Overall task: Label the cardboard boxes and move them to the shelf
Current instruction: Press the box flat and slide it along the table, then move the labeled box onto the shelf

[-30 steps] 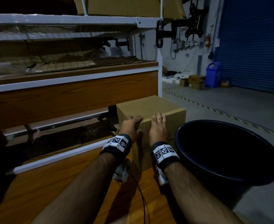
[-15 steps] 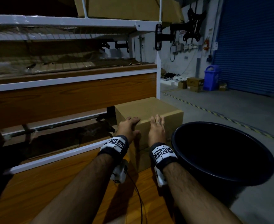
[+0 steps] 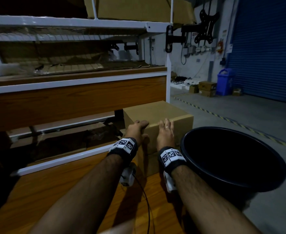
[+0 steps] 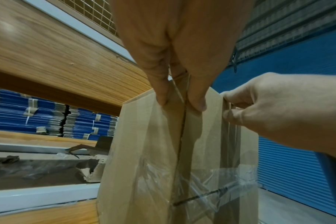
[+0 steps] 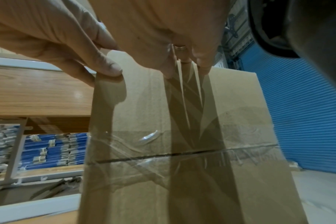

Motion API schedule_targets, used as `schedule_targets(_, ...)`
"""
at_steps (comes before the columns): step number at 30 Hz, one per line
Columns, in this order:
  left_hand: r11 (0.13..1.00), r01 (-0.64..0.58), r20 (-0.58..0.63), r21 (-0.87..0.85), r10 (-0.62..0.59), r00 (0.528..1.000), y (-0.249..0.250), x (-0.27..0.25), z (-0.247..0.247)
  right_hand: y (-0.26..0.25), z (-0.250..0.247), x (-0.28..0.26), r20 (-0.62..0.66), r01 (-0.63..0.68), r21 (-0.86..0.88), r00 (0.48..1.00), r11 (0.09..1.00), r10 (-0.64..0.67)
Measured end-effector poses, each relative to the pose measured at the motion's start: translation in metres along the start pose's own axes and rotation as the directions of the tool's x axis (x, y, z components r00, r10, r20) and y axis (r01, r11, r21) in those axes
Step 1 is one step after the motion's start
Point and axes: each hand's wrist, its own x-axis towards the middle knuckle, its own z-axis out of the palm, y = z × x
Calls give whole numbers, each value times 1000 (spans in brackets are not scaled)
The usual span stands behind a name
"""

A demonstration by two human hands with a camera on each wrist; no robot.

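Brown cardboard fills the centre of the head view: the cardboard box [image 3: 157, 115] sits at the far edge of the wooden table [image 3: 42, 188], just below the shelf [image 3: 76, 97] that crosses the upper left. My left hand [image 3: 136, 130] lies over the box's near top edge with its fingers flat on top and the thumb down the near face; my right hand [image 3: 166, 132] lies beside it, fingers straight and close together over the same edge. A black tub [image 3: 273, 166] stands at lower right, touching the box's side

From the left wrist, my fingers [image 4: 159, 84] run straight down the box [image 4: 150, 151] face, close together, tips pressed on the cardboard beside its seam; my right hand [image 4: 274, 109] comes in at right, fingers bent over the box's edge

From the right wrist, my fingers [image 5: 203, 60] press flat and together on the box [image 5: 240, 106], thumb [image 5: 105, 66] spread to the left corner; clear tape [image 5: 150, 137] crosses the face at mid-frame
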Motion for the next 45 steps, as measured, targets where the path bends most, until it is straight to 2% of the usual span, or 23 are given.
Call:
schedule_targets(6,997,15,9,78,-16,1000,7,-11,-14,-12,-7,-3,1,-33,35,999,999,33)
schedule_targets(11,992,129,-10,-1,-129,992,-15,-42,-42,-31,-15,-22,-191,117,242,979,963,-71)
schedule_targets(15,979,192,-127,-76,-200,971,-33,-83,-74,-57,-27,-46,-253,231,317,955,920,-152)
schedule_targets(18,968,205,-238,-146,-235,942,-45,-120,-99,-73,-30,-64,-199,237,416,966,878,-166)
schedule_targets(22,944,262,-404,-199,-323,856,-62,-179,-135,-112,-15,-97,59,98,688,980,719,-190)
schedule_targets(24,926,292,-455,-238,-372,809,-70,-210,-152,-139,-7,-120,170,25,761,957,649,-236)
schedule_targets(26,911,332,-498,-245,-412,763,-78,-242,-167,-166,-3,-144,216,28,784,924,620,-316)
schedule_targets(30,886,413,-562,-212,-456,690,-89,-304,-198,-218,-12,-194,263,87,806,833,585,-487)
schedule_targets(34,861,476,-598,-181,-480,642,-93,-361,-234,-265,-25,-239,271,113,839,761,531,-589)
schedule_targets(40,859,485,-635,-163,-468,615,-109,-442,-296,-333,-46,-309,231,161,864,715,477,-660)
schedule_targets(45,790,598,-666,-135,-519,536,-141,-506,-336,-382,-44,-364,239,198,845,690,496,-684)
